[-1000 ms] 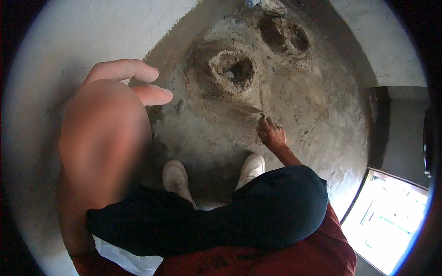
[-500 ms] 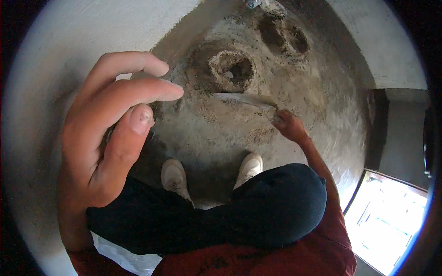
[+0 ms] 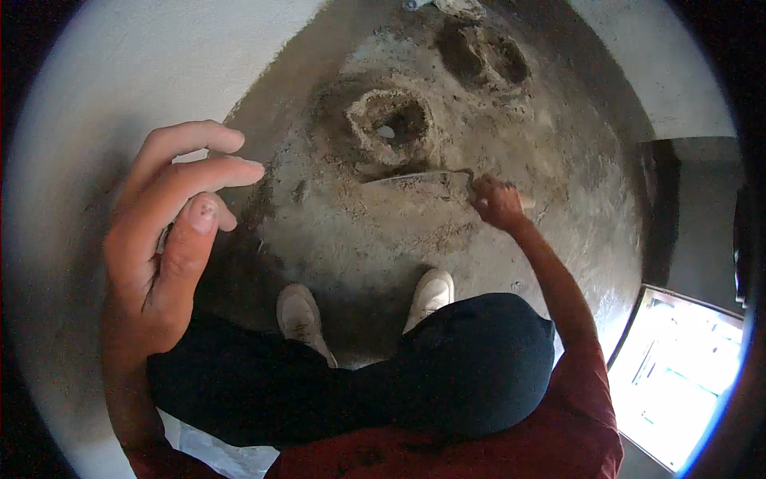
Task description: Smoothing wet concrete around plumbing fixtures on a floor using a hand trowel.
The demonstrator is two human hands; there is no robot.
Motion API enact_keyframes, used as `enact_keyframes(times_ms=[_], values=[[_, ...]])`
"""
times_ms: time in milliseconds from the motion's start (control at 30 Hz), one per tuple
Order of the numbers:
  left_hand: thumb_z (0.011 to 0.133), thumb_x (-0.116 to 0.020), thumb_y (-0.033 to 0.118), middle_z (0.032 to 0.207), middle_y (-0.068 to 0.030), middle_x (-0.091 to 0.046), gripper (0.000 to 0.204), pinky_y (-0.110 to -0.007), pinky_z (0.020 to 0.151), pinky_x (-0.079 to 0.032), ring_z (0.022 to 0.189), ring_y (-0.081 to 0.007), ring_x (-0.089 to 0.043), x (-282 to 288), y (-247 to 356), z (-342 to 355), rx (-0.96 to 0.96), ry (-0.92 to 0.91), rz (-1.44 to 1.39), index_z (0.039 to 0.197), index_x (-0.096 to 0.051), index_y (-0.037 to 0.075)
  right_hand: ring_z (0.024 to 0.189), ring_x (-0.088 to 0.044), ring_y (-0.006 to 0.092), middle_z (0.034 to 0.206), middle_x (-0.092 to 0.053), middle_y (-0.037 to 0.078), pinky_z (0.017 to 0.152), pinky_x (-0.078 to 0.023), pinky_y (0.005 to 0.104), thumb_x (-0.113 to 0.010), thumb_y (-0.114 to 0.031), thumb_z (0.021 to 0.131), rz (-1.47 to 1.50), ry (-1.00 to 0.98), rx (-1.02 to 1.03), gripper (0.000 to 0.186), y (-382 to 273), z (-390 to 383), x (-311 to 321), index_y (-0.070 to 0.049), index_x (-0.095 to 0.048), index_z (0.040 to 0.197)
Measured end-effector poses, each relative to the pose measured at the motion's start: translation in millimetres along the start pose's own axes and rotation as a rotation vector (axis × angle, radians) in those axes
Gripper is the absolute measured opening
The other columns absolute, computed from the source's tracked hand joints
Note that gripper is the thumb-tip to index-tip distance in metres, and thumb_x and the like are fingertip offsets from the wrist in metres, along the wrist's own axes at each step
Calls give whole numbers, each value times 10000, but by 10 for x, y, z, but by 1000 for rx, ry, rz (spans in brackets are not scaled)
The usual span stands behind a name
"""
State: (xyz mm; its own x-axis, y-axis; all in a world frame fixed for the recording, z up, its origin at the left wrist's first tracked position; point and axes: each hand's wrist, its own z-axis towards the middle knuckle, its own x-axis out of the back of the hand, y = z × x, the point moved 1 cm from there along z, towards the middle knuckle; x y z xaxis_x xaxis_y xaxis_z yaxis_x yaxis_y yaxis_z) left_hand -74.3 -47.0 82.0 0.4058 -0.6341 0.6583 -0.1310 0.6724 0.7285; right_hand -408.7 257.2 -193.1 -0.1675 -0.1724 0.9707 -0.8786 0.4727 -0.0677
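My right hand (image 3: 499, 203) is closed round the handle of a trowel (image 3: 423, 180). The trowel's thin grey blade points left and lies tilted against the floor, just on my side of a rough round hole (image 3: 391, 126) rimmed with mortar. Something pale shows inside that hole. Raised at the left, my left hand (image 3: 171, 223) holds nothing; its fingers are loosely curved and apart. Wet-looking grey mortar (image 3: 367, 231) covers the floor around the blade.
Two more rough holes (image 3: 483, 57) sit farther off, side by side, with a whitish lump (image 3: 461, 8) beyond them. White walls (image 3: 199, 64) rise at left and right. My two white shoes (image 3: 435, 295) stand on the floor. A bright opening (image 3: 678, 375) is at the lower right.
My right hand has shifted slightly right and nearer the far side, and the trowel blade has tilted more on edge. My left hand has drawn back to the left and lower.
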Motion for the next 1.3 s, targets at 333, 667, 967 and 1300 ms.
enact_keyframes(times_ms=[333,667,967,1300], values=[[931,-360,161,1148,-148,-541,309,-295,714,-444,725,-167,-544,-82,90,118,50,21,15,1018,-597,-18,1016,-592,312,1120,-614,128,853,-483,392,-717,-320,749,123,-216,16,420,515,80,715,-77,-636,1082],[919,-408,103,1134,-152,-543,271,-265,659,-454,709,-136,-528,-65,-18,133,-6,4,-56,1039,-614,-24,848,-634,289,977,-634,70,682,-517,442,-656,-250,780,52,159,-71,321,-630,-635,-344,-143,-586,1074],[929,-382,200,1153,-175,-537,323,-302,686,-458,707,-177,-558,68,25,20,-44,-5,-20,1012,-609,-15,876,-623,366,992,-644,147,725,-499,460,-580,-379,838,321,5,-285,427,-1147,-639,214,-136,-519,1183],[909,-402,214,1126,-193,-543,321,-287,652,-454,686,-169,-553,238,-11,-131,-155,-11,-83,994,-622,-5,939,-579,407,1123,-538,177,796,-465,499,-511,-297,878,252,-175,-281,394,-1823,-859,-560,-128,-462,1231]])
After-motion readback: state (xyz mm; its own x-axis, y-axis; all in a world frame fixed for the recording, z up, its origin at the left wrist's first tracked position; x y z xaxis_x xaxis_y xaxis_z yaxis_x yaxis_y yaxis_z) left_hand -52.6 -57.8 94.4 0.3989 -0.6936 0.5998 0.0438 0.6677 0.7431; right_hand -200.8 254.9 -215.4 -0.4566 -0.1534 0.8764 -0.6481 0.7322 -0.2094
